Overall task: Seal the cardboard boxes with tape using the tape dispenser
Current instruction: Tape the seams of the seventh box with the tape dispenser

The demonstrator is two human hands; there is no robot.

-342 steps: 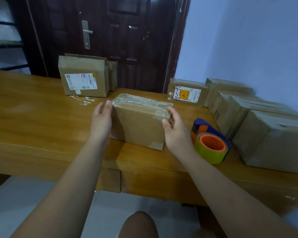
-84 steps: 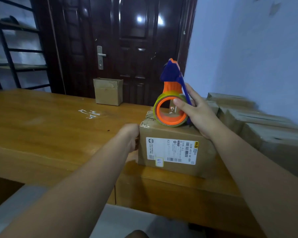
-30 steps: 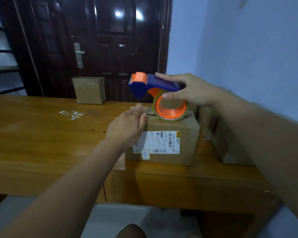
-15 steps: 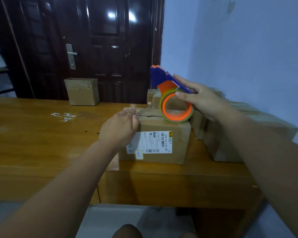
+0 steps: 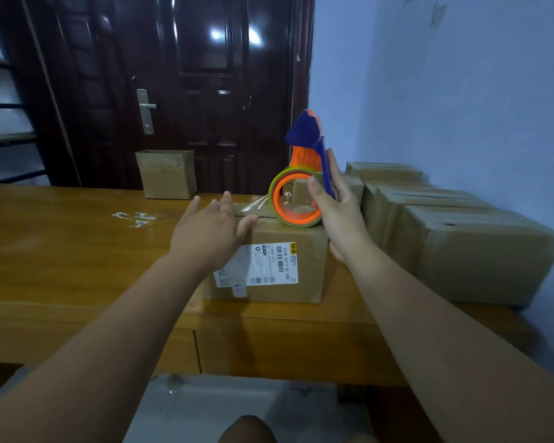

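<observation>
Head view: box (image 5: 269, 260) at front edge of table (image 5: 61, 251), label facing person. Half second ago left hand pressed on box top with fingers bent. Now left hand (image 5: 215, 231) eased up, fingers spread wide over box's left end. Dispenser (image 5: 298, 187) tipped up straighter, blade end high, roll on box's right top. Right hand (image 5: 336, 215) wraps fingers round handle, thumb across roll. Clear tape (image 5: 253, 204) runs from roll toward left hand. Strip looks laid over seam; likely next, cut and rub flat. More boxes (image 5: 461, 238) wait at right.

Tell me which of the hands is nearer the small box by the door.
Left. The left hand is just right of the small box; the right hand, gripping the tape dispenser, is farther right.
</observation>
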